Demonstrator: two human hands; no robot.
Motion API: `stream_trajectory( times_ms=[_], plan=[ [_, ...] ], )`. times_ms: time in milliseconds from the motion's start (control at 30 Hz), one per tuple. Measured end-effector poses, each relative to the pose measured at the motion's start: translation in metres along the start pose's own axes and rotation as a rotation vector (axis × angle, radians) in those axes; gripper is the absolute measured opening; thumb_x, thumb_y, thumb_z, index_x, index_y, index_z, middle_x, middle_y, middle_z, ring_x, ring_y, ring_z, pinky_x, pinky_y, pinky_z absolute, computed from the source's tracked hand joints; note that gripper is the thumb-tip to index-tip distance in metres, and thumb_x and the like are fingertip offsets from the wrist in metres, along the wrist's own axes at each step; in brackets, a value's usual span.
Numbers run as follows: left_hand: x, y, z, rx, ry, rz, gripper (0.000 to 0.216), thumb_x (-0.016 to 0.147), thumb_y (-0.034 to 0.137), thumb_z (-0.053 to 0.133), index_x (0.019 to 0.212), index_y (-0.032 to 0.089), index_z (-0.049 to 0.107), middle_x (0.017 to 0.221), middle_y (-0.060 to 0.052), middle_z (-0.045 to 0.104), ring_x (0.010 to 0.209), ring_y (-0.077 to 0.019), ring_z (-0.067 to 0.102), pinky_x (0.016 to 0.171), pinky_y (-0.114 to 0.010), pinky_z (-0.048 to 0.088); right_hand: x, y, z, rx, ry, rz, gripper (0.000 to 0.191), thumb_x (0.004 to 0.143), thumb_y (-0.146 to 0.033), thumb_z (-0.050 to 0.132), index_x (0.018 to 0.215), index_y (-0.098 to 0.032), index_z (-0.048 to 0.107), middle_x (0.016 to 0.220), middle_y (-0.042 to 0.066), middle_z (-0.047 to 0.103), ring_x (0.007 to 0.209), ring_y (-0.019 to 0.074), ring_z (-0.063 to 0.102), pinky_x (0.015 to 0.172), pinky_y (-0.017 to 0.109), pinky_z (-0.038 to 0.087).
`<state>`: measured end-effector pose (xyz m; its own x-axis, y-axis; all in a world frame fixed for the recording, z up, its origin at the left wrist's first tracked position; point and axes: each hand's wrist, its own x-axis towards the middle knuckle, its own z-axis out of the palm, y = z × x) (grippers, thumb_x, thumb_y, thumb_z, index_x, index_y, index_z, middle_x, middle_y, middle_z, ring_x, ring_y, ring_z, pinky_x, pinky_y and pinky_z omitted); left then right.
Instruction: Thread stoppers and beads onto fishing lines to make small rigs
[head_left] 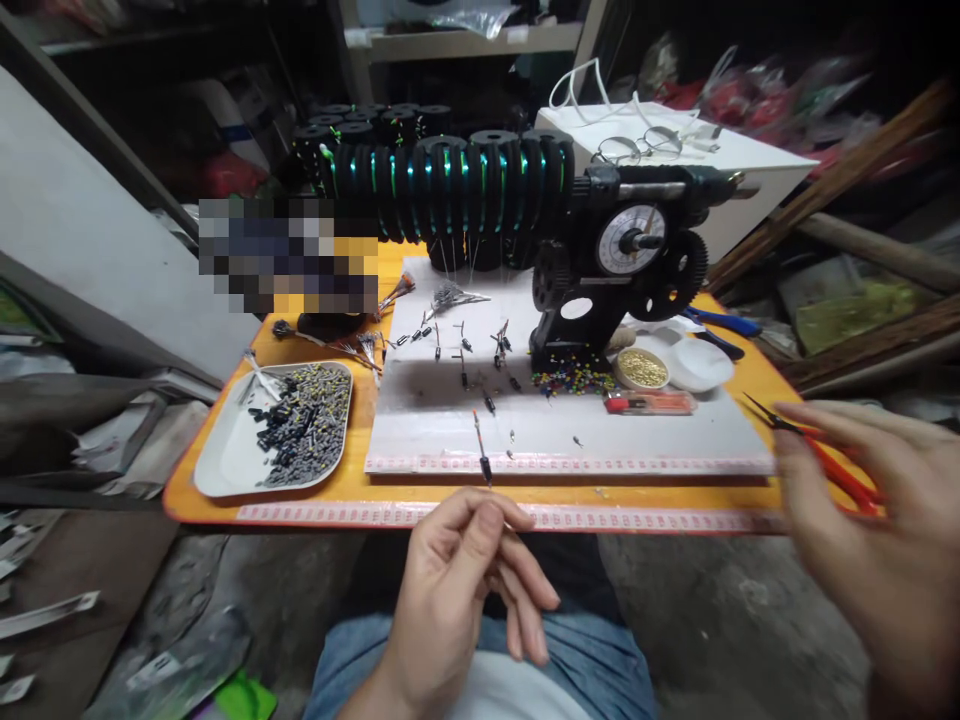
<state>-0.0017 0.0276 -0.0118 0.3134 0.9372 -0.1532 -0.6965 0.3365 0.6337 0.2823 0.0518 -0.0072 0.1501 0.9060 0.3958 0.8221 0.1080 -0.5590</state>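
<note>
My left hand (465,580) is in front of the table edge, its thumb and index finger pinched together and the other fingers loosely curled. Just beyond the fingertips is a small black cylinder on a thin stem with an orange tip (481,450); whether the pinch holds it or a fine line cannot be made out. My right hand (870,510), slightly blurred, holds fine-nosed pliers with red-orange handles (844,475) at the table's right end, their dark tips pointing left. Several similar small black pieces (464,380) are scattered over the white board (420,430).
A black machine with a dial (631,240) and a row of line-wound spools (450,185) stands behind. The left tray (217,470) holds many small grey and black parts. A bowl of gold pieces (641,368), coloured beads (574,378) and a red cutter knife (651,402) lie right.
</note>
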Motion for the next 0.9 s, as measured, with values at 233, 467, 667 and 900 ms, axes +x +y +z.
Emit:
stream_trajectory(
  times_ms=[233, 467, 667, 900],
  plan=[
    [-0.019, -0.017, -0.016, 0.166, 0.019, -0.042, 0.03, 0.091, 0.039, 0.06, 0.084, 0.011, 0.07, 0.069, -0.009, 0.075, 0.04, -0.0103, 0.065, 0.035, -0.01, 0.042, 0.02, -0.146, 0.066, 1.264, -0.977, 0.308, 0.041, 0.096, -0.04, 0.053, 0.134, -0.025, 0.051, 0.098, 0.006, 0.069, 0.045, 0.0045, 0.055, 0.038, 0.016, 0.044],
    [-0.026, -0.004, -0.027, 0.564, -0.064, -0.049, 0.052, 0.09, 0.056, 0.052, 0.074, 0.009, 0.069, 0.067, -0.012, 0.071, 0.05, -0.0144, 0.067, 0.045, -0.018, 0.049, 0.025, -0.158, 0.082, 1.44, -1.001, 0.469, 0.031, 0.091, -0.042, 0.061, 0.079, -0.014, 0.058, 0.057, -0.004, 0.055, 0.032, 0.0004, 0.041, 0.03, 0.009, 0.031],
    [-0.022, 0.026, -0.027, 0.998, -0.05, -0.136, 0.05, 0.097, 0.051, 0.037, 0.1, 0.013, 0.071, 0.063, -0.006, 0.064, 0.042, -0.0088, 0.053, 0.044, -0.02, 0.043, 0.025, -0.151, 0.085, 1.139, -0.939, 0.353, 0.033, 0.095, -0.046, 0.054, 0.088, -0.015, 0.061, 0.064, -0.003, 0.059, 0.038, 0.0011, 0.04, 0.036, 0.012, 0.031],
    [0.047, 0.111, -0.01, 0.969, 0.223, 0.349, 0.047, 0.092, 0.038, 0.057, 0.136, 0.022, 0.048, 0.069, 0.003, 0.062, 0.05, -0.0093, 0.056, 0.05, -0.02, 0.045, 0.038, -0.14, 0.091, 0.578, -0.612, -0.109, 0.028, 0.098, -0.038, 0.048, 0.095, -0.018, 0.068, 0.084, 0.005, 0.071, 0.077, 0.0168, 0.067, 0.072, 0.026, 0.05]
  ],
)
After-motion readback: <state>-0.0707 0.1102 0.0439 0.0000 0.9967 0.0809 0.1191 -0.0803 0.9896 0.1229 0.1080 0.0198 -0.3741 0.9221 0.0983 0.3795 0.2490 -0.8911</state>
